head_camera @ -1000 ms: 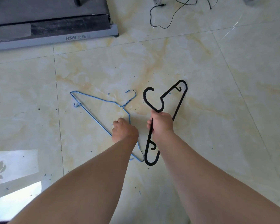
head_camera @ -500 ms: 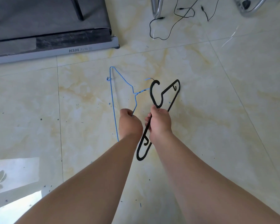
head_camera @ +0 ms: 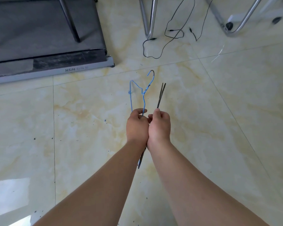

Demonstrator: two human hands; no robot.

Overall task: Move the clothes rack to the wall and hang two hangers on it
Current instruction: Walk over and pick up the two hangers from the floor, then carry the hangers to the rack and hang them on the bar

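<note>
Two hangers at frame centre, clear of the floor — blue wire hanger (head_camera: 138, 93) pinched in the left hand (head_camera: 137, 126), black hanger (head_camera: 161, 95) (seen edge-on) gripped in the right hand (head_camera: 159, 126), hands touching — both probably light, the wire springy, best held below the hook.

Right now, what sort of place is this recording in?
Probably a room in a home, perhaps a spare or utility room: a glossy marble-look tile floor, a treadmill at the upper left, and loose black cables beside metal frame legs.
</note>
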